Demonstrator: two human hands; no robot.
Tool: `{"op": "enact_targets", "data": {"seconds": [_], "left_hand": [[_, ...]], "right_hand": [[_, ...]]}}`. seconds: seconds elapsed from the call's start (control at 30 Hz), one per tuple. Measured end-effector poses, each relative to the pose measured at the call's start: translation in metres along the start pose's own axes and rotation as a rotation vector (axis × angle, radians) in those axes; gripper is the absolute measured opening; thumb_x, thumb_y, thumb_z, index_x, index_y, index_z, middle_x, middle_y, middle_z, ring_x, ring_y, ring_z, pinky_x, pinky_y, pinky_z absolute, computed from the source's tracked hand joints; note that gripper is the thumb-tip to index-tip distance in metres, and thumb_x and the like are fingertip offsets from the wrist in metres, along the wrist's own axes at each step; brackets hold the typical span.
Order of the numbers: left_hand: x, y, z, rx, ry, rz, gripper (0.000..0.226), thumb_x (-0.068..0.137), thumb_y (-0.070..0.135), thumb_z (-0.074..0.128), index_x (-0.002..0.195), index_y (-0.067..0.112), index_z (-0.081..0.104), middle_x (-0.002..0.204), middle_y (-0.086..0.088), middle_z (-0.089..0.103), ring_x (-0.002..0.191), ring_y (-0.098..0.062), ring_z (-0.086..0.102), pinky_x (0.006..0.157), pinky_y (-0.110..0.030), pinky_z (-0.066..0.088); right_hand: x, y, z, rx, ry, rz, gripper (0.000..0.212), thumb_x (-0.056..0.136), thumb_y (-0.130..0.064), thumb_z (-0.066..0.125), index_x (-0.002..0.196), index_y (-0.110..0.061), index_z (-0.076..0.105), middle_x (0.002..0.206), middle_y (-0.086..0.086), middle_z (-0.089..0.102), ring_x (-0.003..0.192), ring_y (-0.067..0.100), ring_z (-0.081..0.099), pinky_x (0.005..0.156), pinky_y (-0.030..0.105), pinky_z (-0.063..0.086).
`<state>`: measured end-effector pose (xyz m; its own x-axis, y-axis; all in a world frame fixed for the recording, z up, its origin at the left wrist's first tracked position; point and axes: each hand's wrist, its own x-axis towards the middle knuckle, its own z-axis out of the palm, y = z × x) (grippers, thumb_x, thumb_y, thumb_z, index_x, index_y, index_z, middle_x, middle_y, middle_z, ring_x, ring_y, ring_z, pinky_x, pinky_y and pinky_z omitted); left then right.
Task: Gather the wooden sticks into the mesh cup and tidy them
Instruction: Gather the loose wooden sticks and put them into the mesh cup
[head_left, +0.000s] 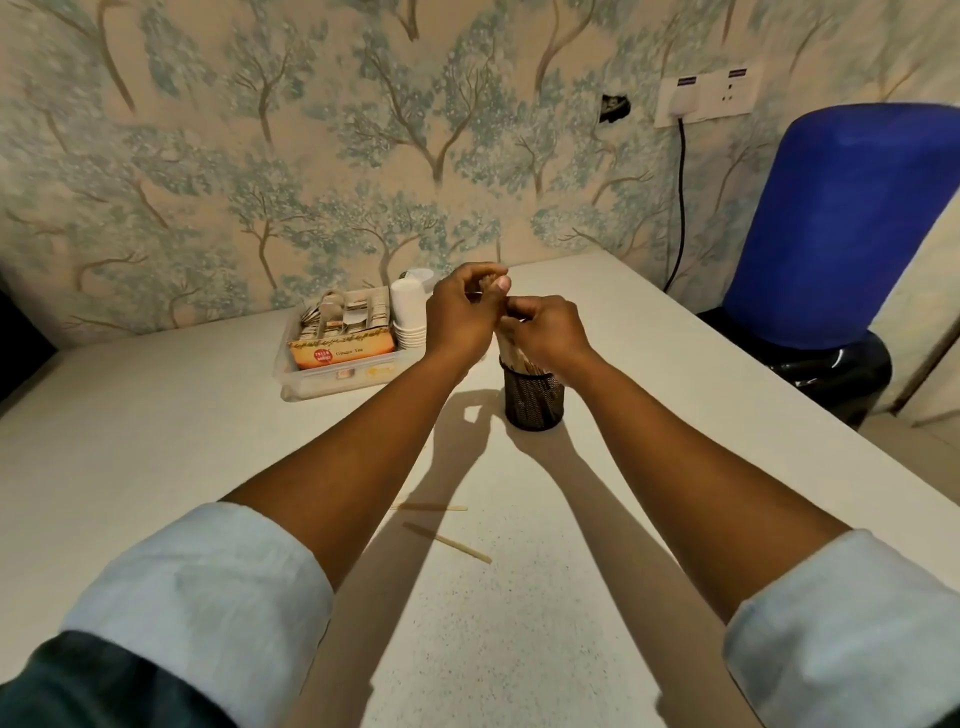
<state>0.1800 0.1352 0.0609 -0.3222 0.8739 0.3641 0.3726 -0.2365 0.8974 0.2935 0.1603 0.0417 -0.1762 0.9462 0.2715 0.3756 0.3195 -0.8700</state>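
A black mesh cup (534, 404) stands upright in the middle of the white table, with a bundle of wooden sticks (514, 353) standing in it. Both my hands are above the cup at the sticks' upper ends. My left hand (462, 317) has its fingers curled around the tops of the sticks. My right hand (545, 330) pinches the sticks just above the cup's rim. Two loose wooden sticks lie flat on the table nearer to me, one (431, 507) between my forearms and another (449, 543) slanting below it.
A clear plastic tray (332, 384) holding tea-bag boxes sits behind and left of the cup, with a stack of white paper cups (408, 314) beside it. A blue water jug (852, 223) on a dispenser stands off the table's right edge. A black cable hangs from the wall socket (704, 96).
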Motion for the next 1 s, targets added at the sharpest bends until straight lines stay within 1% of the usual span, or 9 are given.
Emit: {"op": "enact_targets", "data": {"seconds": [0.07,0.13,0.23,0.3,0.4,0.5,0.57,0.7,1.0], "left_hand": [[0.006,0.004,0.003,0.068,-0.003,0.051,0.014,0.091,0.021,0.072,0.104,0.022,0.076,0.096,0.003,0.074,0.090,-0.012,0.069,0.086,-0.035,0.058],[0.013,0.006,0.005,0.128,-0.026,0.078,0.011,0.088,0.023,0.076,0.098,0.026,0.078,0.089,0.006,0.075,0.082,-0.008,0.071,0.083,-0.035,0.059],[0.017,0.003,0.012,0.171,-0.069,0.049,0.009,0.086,0.023,0.079,0.095,0.023,0.080,0.086,0.002,0.077,0.083,-0.013,0.073,0.085,-0.037,0.059],[0.019,-0.001,0.018,0.183,-0.102,0.009,0.009,0.086,0.021,0.079,0.095,0.019,0.080,0.090,-0.002,0.078,0.087,-0.017,0.074,0.089,-0.038,0.058],[0.015,-0.009,0.030,0.237,-0.124,-0.042,0.009,0.087,0.021,0.078,0.095,0.019,0.081,0.095,-0.001,0.079,0.091,-0.016,0.073,0.088,-0.033,0.058],[0.010,-0.018,0.040,0.275,-0.136,-0.097,0.010,0.088,0.022,0.076,0.096,0.019,0.082,0.096,0.000,0.079,0.093,-0.013,0.072,0.086,-0.028,0.057],[0.008,-0.021,0.044,0.289,-0.147,-0.120,0.010,0.089,0.022,0.075,0.096,0.019,0.082,0.095,0.000,0.079,0.092,-0.014,0.072,0.084,-0.027,0.056],[0.010,-0.021,0.046,0.317,-0.186,-0.158,0.009,0.090,0.022,0.075,0.094,0.019,0.082,0.093,-0.001,0.078,0.090,-0.015,0.072,0.074,-0.024,0.054],[0.011,-0.019,0.047,0.294,-0.166,-0.118,0.011,0.092,0.022,0.072,0.097,0.017,0.081,0.087,-0.008,0.078,0.088,-0.023,0.074,0.083,-0.034,0.059]], "right_hand": [[0.006,0.005,-0.007,0.014,0.001,0.004,0.017,0.085,-0.018,0.067,0.099,-0.019,0.078,0.090,0.000,0.075,0.087,0.014,0.069,0.079,0.027,0.054],[0.011,0.009,-0.014,0.021,-0.003,0.024,0.017,0.084,-0.015,0.068,0.097,-0.018,0.078,0.089,-0.001,0.075,0.088,0.014,0.069,0.080,0.027,0.054],[0.015,0.017,-0.021,-0.004,-0.024,0.051,0.012,0.080,-0.014,0.071,0.089,-0.017,0.079,0.078,-0.003,0.071,0.073,0.007,0.062,0.067,0.018,0.045],[0.017,0.023,-0.025,-0.062,-0.044,0.073,0.006,0.079,-0.016,0.073,0.082,-0.013,0.077,0.073,0.000,0.068,0.066,0.007,0.056,0.063,0.020,0.040],[0.019,0.034,-0.029,-0.170,-0.087,0.116,0.015,0.077,-0.018,0.077,0.075,-0.003,0.073,0.068,0.006,0.064,0.063,0.012,0.052,0.063,0.024,0.040],[0.019,0.043,-0.031,-0.315,-0.143,0.133,0.015,0.077,-0.021,0.078,0.072,-0.009,0.072,0.062,0.002,0.057,0.065,0.015,0.052,0.054,0.024,0.037],[0.020,0.047,-0.031,-0.370,-0.172,0.135,0.013,0.077,-0.024,0.078,0.083,-0.012,0.076,0.073,0.004,0.066,0.075,0.018,0.059,0.059,0.024,0.042],[0.021,0.046,-0.030,-0.420,-0.128,0.133,0.032,0.074,-0.027,0.080,0.103,-0.014,0.074,0.100,0.005,0.071,0.093,0.022,0.066,0.082,0.035,0.056],[0.021,0.037,-0.030,-0.428,-0.065,0.120,0.024,0.076,-0.025,0.076,0.099,-0.016,0.076,0.096,0.006,0.072,0.091,0.024,0.066,0.081,0.038,0.057]]}}
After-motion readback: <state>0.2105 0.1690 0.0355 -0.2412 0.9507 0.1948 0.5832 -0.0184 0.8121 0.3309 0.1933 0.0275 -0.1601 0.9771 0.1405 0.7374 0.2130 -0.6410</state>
